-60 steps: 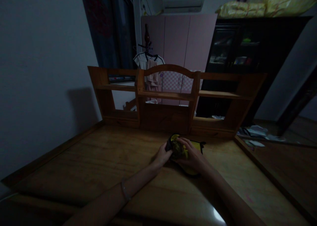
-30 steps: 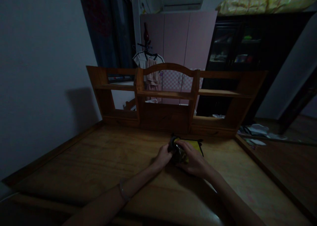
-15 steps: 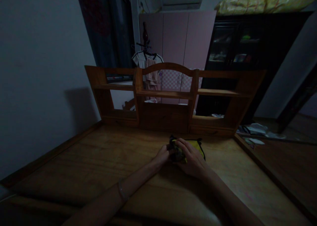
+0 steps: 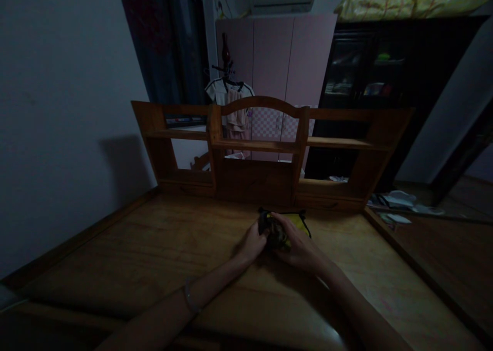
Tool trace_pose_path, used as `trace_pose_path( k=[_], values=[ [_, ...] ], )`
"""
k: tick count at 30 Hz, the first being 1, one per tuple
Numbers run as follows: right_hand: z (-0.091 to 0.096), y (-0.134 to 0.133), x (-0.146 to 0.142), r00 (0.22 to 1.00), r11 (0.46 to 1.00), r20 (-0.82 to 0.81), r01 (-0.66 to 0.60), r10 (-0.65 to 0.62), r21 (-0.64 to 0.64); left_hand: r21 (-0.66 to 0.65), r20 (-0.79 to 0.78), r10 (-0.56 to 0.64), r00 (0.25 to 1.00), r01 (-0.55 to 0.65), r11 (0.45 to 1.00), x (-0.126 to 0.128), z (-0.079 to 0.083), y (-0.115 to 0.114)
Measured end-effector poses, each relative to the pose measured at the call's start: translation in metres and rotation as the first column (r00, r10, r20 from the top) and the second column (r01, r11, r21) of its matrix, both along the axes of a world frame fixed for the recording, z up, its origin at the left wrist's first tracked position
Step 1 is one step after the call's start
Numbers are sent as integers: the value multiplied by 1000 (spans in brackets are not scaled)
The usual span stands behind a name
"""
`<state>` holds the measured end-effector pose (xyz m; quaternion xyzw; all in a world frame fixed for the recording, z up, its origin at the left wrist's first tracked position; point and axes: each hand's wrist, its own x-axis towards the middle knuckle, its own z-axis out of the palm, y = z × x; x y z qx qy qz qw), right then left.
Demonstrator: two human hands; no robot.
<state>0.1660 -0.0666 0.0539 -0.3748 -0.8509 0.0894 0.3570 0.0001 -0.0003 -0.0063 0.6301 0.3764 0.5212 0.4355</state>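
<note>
A small yellow pouch-like thing (image 4: 299,220) with black edging lies on the wooden tabletop (image 4: 185,238), between my two hands. My left hand (image 4: 254,243) grips its dark left end, with the fingers partly hidden behind it. From the right, my right hand (image 4: 302,249) wraps over its near side, thumb and fingers curled round it. Between the hands shows a dark, crumpled part. The dim light leaves its exact kind unclear. A thin bracelet (image 4: 188,294) circles my left wrist.
A wooden shelf unit (image 4: 256,145) with open compartments and small drawers stands along the table's back edge. On the left rises a pale wall (image 4: 69,94). Behind are pink cabinets (image 4: 271,58), hanging clothes (image 4: 234,110) and a dark cabinet (image 4: 416,69). Papers and plastic (image 4: 400,199) lie at the right.
The yellow pouch-like thing has shifted a little to the left. My left fingers have closed further on its dark end, and the right hand's fingers have moved slightly.
</note>
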Motion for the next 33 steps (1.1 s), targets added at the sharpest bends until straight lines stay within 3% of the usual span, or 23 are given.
trace_pose_path(
  k=[13, 22, 33],
  values=[
    [-1, 2, -1, 999, 999, -6, 42, -42, -27, 2, 28, -5, 1000, 5, 1000, -1, 1, 3],
    [-2, 2, 1, 975, 992, 184, 124, -123, 7, 65, -128, 26, 991, -18, 998, -2, 4, -5],
    [-10, 8, 4, 975, 989, 166, 151, -148, -3, 52, -139, 8, 990, 0, 999, -2, 4, 1]
  ],
)
